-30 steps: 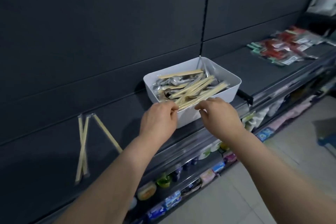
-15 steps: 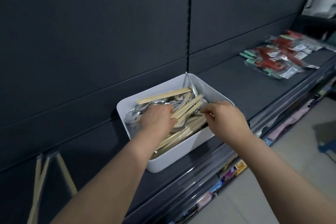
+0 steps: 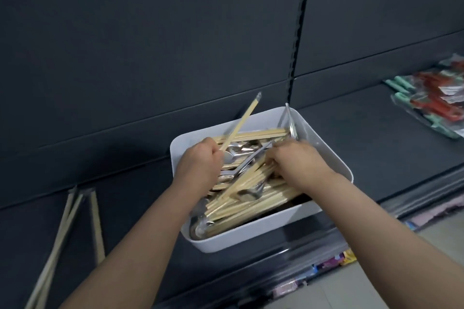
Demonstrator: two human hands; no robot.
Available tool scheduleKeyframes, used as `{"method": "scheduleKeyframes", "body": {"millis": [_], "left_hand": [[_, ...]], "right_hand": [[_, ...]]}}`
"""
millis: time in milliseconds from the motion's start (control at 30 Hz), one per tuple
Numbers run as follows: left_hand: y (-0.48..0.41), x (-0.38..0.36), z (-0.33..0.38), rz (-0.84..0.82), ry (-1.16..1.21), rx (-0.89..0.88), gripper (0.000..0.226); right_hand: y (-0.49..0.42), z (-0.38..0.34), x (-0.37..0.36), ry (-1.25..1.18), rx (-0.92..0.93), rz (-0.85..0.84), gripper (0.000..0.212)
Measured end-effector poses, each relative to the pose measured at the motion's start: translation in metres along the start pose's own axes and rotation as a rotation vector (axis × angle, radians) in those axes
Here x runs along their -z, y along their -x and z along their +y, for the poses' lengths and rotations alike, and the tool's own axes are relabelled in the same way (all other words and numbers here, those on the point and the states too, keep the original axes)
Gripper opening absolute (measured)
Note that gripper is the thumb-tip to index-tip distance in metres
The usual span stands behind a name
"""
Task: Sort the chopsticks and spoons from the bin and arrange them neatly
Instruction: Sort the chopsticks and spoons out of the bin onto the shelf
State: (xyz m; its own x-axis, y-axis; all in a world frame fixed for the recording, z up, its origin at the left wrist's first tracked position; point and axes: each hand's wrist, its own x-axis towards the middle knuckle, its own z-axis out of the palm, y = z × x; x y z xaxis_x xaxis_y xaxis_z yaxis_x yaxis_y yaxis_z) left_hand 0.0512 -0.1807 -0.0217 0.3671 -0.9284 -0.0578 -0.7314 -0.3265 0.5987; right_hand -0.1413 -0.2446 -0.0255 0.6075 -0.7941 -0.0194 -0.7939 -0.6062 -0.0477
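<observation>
The bin (image 3: 251, 238) is plain white; inside it the chopsticks (image 3: 251, 198) are pale tan and the spoons (image 3: 226, 179) silver. The shelf (image 3: 351, 133) beneath it is dark grey, and the packets (image 3: 431, 105) to its right are red and mint.

1 bin (image 3: 238, 238), 3 chopstick pks (image 3: 96, 221) outside

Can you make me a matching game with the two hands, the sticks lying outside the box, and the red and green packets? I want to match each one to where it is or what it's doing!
Things
1. left hand
2. right hand
3. loose chopsticks
4. red and green packets

Clues
A. on the shelf, far to the right
B. holds a wrapped chopstick pair tilted up
C. on the shelf, left of the white bin
D. fingers down in the bin's pile of chopsticks and spoons

Pairs: 1-B, 2-D, 3-C, 4-A
</observation>
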Motion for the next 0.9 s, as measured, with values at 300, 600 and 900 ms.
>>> {"method": "scheduleKeyframes", "body": {"millis": [300, 600, 900], "left_hand": [[0.008, -0.021, 0.031, -0.068, -0.072, 0.116, 0.017], [0.017, 0.004, 0.025, 0.039, -0.04, 0.071, 0.017], [0.067, 0.095, -0.07, 0.673, -0.06, 0.262, 0.02]], "right_hand": [[0.007, 0.042, 0.025, 0.101, 0.014, 0.294, 0.025], [0.006, 0.034, 0.03, -0.11, 0.233, 0.17, 0.032], [-0.006, -0.095, 0.036, -0.174, 0.144, 0.077, 0.035]]}}
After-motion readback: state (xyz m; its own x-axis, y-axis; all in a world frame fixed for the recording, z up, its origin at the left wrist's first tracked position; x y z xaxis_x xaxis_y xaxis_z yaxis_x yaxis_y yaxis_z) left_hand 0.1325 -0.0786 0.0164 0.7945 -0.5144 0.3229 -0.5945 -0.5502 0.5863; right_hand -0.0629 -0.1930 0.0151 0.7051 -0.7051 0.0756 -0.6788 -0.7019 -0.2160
